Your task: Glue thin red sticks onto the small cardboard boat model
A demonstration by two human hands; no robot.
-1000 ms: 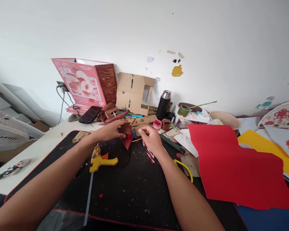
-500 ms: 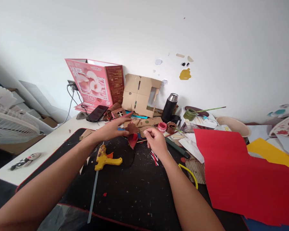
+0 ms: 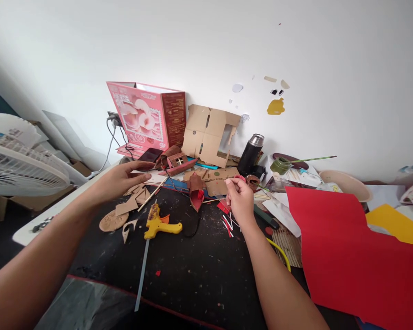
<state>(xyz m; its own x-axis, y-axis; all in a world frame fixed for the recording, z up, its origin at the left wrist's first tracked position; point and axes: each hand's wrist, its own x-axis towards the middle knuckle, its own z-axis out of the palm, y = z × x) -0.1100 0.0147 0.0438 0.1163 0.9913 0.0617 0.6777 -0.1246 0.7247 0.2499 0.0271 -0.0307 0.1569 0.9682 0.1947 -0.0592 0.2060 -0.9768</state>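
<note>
My left hand [image 3: 125, 179] hovers at the left, fingers apart and nothing in them, near a dark phone [image 3: 150, 156] and some cardboard scraps [image 3: 133, 201]. My right hand [image 3: 240, 197] is closed in a pinch at the right of centre; a faint, thin, clear-looking piece seems to stick out from the fingertips, too indistinct to name. Between the hands lies a small brown boat-shaped model [image 3: 196, 190] with a red inside. A larger brown model boat with a cabin [image 3: 181, 163] sits behind it. In front, a yellow hot glue gun [image 3: 160, 224] lies on its side with a long glue stick [image 3: 142, 275].
A cut cardboard sheet [image 3: 206, 133] and a pink box [image 3: 144, 117] stand against the wall. A black flask [image 3: 251, 153], a green paint jar [image 3: 280, 166], red and white strips [image 3: 228, 224] and red paper [image 3: 347, 256] lie rightward. A fan [image 3: 24, 169] stands left.
My left hand has moved left, away from the small boat-shaped model, uncovering it and the cabin boat. My right hand has shifted slightly right, still pinched. The view has turned a little left.
</note>
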